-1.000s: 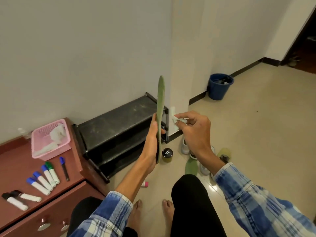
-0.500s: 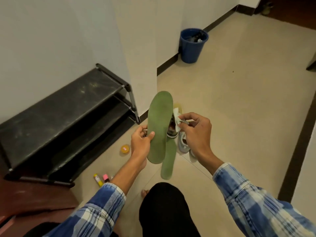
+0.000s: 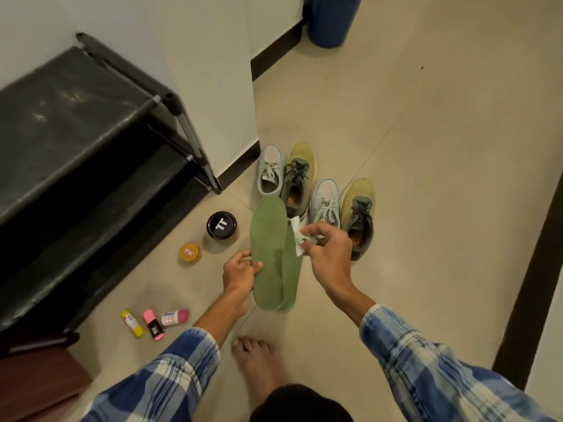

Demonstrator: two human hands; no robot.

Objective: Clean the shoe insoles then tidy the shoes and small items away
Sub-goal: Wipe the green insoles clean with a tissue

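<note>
Your left hand (image 3: 240, 269) pinches the green insole (image 3: 268, 251) by its left edge, face tilted up toward you, leaving the top free for wiping. Your right hand (image 3: 327, 251) grips a crumpled white wipe (image 3: 297, 239) at the insole's right edge (contact unclear). Second insole (image 3: 293, 278) lies beneath; four shoes (image 3: 326, 202) wait on the floor (image 3: 426, 178) just beyond.

Dim warm indoor light, soft shadows, wide-angle edge bending, slight blur
</note>
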